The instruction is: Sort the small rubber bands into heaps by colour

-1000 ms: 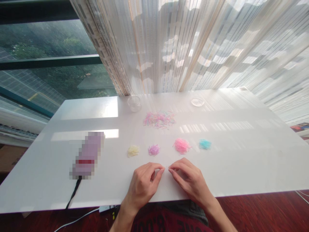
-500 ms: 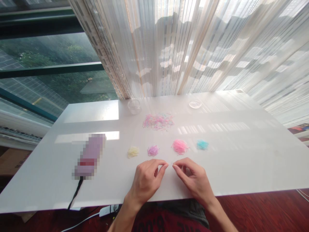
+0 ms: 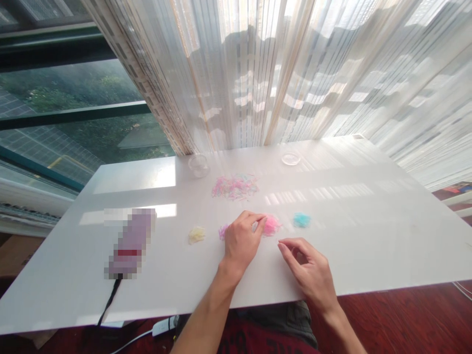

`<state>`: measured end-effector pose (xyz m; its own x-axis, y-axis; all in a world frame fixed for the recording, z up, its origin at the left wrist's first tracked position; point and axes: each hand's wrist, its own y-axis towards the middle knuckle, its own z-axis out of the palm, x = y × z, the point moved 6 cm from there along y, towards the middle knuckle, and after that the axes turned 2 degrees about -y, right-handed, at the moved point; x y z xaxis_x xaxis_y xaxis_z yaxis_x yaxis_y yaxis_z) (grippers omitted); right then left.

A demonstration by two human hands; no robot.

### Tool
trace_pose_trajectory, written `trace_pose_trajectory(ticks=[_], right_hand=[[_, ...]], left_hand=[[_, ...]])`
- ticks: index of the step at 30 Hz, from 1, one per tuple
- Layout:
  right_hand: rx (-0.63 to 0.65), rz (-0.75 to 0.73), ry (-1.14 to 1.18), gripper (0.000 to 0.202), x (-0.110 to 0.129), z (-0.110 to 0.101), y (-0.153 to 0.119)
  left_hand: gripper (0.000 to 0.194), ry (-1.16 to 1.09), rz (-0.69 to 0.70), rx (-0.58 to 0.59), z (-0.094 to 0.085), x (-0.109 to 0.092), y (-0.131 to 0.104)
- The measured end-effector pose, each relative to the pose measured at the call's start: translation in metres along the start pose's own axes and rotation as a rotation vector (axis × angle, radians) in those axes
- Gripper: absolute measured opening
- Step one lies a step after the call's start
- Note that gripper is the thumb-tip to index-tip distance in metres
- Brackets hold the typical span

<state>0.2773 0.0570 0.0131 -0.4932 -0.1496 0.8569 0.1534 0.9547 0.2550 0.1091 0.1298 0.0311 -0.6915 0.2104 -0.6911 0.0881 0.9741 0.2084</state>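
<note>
My left hand (image 3: 243, 239) is over the table with thumb and forefinger pinched at the left edge of the pink pile (image 3: 272, 225); anything between the fingertips is too small to make out. It partly covers the purple pile (image 3: 222, 232). My right hand (image 3: 309, 268) is just below and right of the pink pile, its thumb and forefinger closed together, their contents not visible. A yellow pile (image 3: 196, 235) lies to the left and a turquoise pile (image 3: 302, 220) to the right. Farther back is a mixed-colour pile (image 3: 236, 187) of small thin pieces.
On the white table (image 3: 368, 236), a clear round container (image 3: 199, 166) stands at the back left and a clear round lid (image 3: 291, 158) at the back. A blurred purple object (image 3: 134, 241) with a black strap (image 3: 109, 301) lies left. Curtains hang behind.
My left hand has moved up and right, from below the purple pile to the pink pile. My right hand has shifted slightly right, away from it. The view has shifted a little.
</note>
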Motion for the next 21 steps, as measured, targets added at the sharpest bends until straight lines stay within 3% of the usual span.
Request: trace_pose_trajectory(ticks=[15, 21], right_hand=[[0.002, -0.041, -0.066, 0.026, 0.0026, 0.0008, 0.0013], [0.017, -0.013, -0.078, 0.031, 0.002, 0.0026, 0.0026]], left_hand=[[0.016, 0.004, 0.012, -0.004, -0.0053, 0.0079, -0.0055], [0.023, 0.14, 0.083, 0.053, 0.0008, 0.0031, -0.0055]])
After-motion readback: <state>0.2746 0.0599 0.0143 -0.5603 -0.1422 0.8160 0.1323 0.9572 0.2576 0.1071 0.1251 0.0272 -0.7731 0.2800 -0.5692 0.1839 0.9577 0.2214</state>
